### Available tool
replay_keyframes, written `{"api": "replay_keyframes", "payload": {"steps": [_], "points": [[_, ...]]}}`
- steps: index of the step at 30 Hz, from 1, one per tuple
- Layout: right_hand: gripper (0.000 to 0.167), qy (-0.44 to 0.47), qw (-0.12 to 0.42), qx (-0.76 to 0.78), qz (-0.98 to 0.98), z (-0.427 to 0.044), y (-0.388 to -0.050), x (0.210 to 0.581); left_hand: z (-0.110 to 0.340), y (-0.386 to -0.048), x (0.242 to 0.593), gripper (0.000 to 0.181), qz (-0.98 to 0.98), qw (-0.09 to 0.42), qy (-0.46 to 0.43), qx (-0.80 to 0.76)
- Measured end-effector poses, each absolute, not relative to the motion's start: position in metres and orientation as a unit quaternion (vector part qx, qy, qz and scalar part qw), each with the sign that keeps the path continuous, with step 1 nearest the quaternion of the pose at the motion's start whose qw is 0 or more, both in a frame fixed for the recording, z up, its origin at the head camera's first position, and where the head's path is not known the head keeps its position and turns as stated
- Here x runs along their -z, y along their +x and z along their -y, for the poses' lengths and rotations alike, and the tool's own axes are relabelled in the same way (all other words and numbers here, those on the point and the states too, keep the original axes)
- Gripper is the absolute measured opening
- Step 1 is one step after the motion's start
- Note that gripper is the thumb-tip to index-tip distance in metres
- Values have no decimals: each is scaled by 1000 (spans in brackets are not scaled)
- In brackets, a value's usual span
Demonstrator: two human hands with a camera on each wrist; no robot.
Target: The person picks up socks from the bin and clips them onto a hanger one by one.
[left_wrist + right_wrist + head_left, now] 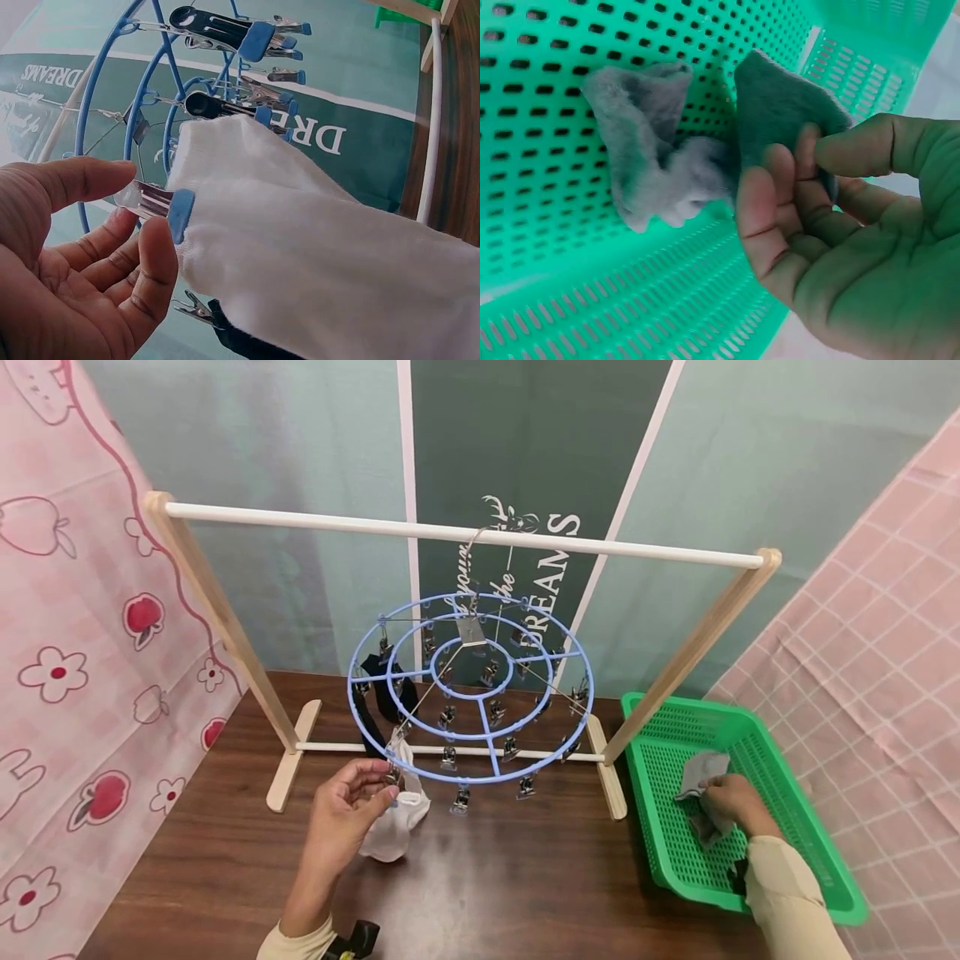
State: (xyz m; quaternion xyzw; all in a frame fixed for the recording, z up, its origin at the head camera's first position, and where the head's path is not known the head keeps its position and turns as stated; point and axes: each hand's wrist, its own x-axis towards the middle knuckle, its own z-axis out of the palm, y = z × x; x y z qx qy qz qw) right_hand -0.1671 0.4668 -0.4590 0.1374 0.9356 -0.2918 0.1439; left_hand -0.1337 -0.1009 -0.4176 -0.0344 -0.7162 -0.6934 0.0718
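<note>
My left hand is at the near-left rim of a round blue clip hanger. Thumb and fingers pinch a metal clip with blue tips, at the edge of a white sock that hangs from the hanger. Inside the green basket, my right hand pinches a grey sock between thumb and fingers, its cuff edge raised. Another crumpled grey sock lies beside it on the perforated basket floor. Black socks hang at the hanger's left side.
The hanger hooks over the white top bar of a wooden-ended rack, whose feet stand on a dark wood table. Several other clips dangle around the rings. A small black item lies in the basket near the right sleeve.
</note>
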Motion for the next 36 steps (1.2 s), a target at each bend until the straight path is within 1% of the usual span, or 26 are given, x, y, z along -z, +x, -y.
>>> {"api": "replay_keyframes", "payload": {"steps": [3,10,16,21,29,31,36], "points": [[46,115,121,277,-946,-464,-166,456,100,-134,418,24,719,76,-33,690],[26,96,6,230,-968,-453,-162,447,100,-135,418,25,715,84,-33,693],[26,91,-51,229,-968,-435,-158,439,100,-135,417,25,711,94,-35,696],[25,80,-73,225,-968,-419,-155,430,100,-135,417,23,713,100,-32,694],[33,51,-102,205,-972,-401,-156,416,100,-135,417,22,709,115,-29,695],[33,42,-111,201,-972,-397,-156,413,99,-134,416,20,703,129,-22,699],[34,31,-135,208,-968,-391,-153,407,100,-133,413,13,683,183,-1,707]]}}
